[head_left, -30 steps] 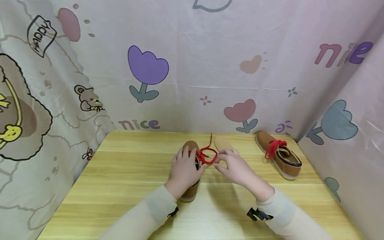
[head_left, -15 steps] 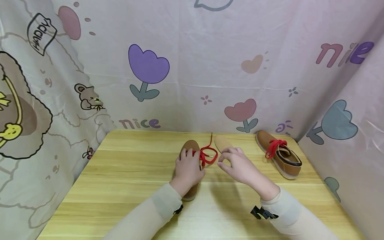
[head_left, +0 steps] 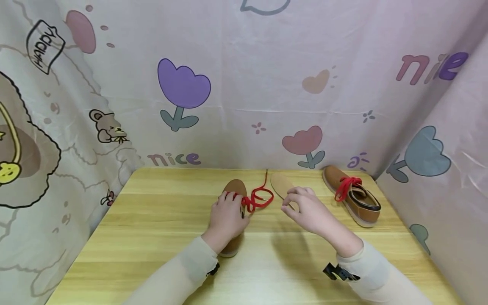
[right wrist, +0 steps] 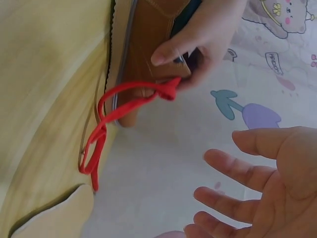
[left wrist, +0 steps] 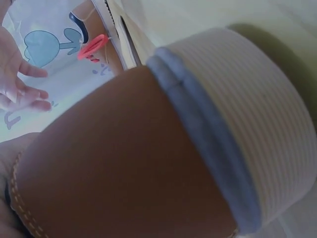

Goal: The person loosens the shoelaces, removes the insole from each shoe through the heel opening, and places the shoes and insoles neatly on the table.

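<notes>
My left hand [head_left: 226, 218] grips a brown leather shoe [head_left: 235, 185] from above, around its opening. The shoe stands on the table, toe pointing to the back. In the right wrist view, the thumb [right wrist: 171, 48] and fingers close on its upper [right wrist: 146, 44]. The left wrist view is mostly filled by the shoe's heel [left wrist: 119, 148]. A red shoelace [right wrist: 121, 105] is knotted at the shoe's front and trails to its right. My right hand [head_left: 310, 214] hovers to the right of the lace, its fingers spread loosely and holding nothing.
A tan insole [head_left: 281, 184] lies at the back, partly behind the right hand. Farther right stands a second brown shoe [head_left: 367, 214] with its red lace [head_left: 346, 188] tied in a bow. A printed curtain [head_left: 244, 84] borders the table [head_left: 152, 228] behind and at the sides.
My left hand has shifted slightly left together with the shoe. My right hand has drawn away from the red lace to the right, uncovering more of the insole.
</notes>
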Action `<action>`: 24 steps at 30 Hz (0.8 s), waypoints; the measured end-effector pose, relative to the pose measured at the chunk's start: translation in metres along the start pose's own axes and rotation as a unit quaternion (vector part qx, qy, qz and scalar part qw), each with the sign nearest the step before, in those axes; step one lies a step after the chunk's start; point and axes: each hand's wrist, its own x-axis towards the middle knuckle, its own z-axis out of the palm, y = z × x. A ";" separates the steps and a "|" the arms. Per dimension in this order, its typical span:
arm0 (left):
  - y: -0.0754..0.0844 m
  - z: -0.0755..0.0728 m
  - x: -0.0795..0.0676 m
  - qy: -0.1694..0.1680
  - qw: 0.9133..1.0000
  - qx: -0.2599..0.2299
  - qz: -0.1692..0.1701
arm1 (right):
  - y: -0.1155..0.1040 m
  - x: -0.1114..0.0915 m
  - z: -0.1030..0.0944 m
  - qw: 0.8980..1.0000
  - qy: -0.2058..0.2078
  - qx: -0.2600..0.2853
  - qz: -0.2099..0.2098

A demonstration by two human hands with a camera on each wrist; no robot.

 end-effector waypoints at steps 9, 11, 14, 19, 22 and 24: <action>-0.035 -0.011 -0.005 0.016 1.000 0.006 -0.003 | 0.006 -0.007 -0.013 1.000 0.014 0.001 0.017; -0.045 -0.014 -0.006 0.015 1.000 0.008 -0.005 | 0.008 -0.008 -0.016 1.000 0.017 -0.001 0.017; -0.058 -0.018 -0.007 0.013 1.000 0.010 -0.011 | 0.011 -0.009 -0.019 1.000 0.019 0.002 0.019; -0.077 -0.025 -0.010 0.018 1.000 0.013 -0.008 | 0.015 -0.012 -0.026 0.999 0.021 0.004 0.029; -0.088 -0.029 -0.012 0.024 1.000 0.013 -0.005 | 0.018 -0.014 -0.030 0.999 0.016 0.001 0.035; -0.095 -0.032 -0.013 0.024 1.000 0.012 -0.005 | 0.019 -0.015 -0.032 0.999 0.013 -0.001 0.043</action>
